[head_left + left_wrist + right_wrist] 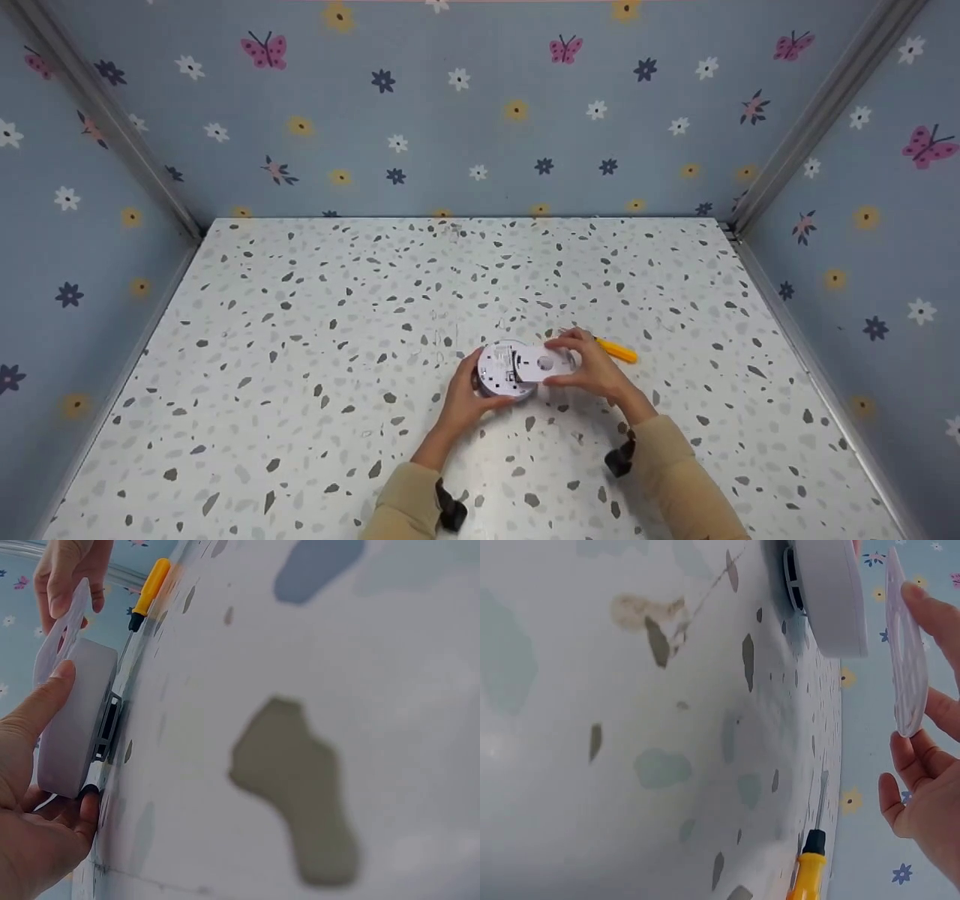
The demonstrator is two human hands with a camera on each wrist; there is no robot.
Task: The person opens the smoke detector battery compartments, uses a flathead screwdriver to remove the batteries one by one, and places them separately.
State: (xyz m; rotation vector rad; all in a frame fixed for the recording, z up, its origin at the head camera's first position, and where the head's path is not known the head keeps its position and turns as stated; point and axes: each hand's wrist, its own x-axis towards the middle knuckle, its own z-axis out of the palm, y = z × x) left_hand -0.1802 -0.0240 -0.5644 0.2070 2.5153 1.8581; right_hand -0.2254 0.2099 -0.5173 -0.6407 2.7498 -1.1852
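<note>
A round white plastic device (491, 373) is held near the middle of the table, its upper face showing small dark slots and printed marks. My left hand (459, 401) grips its left side, with the thumb along the near rim. Between the thumb and fingers of my right hand (592, 369) is a thin white cover plate (531, 372) with a round hole, overlapping the device's right part in the head view. In the right wrist view the plate (907, 660) stands tilted, a gap away from the device (829, 600). A grey bracket (109, 727) sticks out from the device's underside.
Behind my right hand lies a screwdriver with a yellow handle (616, 350) and a black collar, its shaft pointing left. The speckled white table (300, 337) is bounded by patterned blue panels (465, 112) at the back and both sides.
</note>
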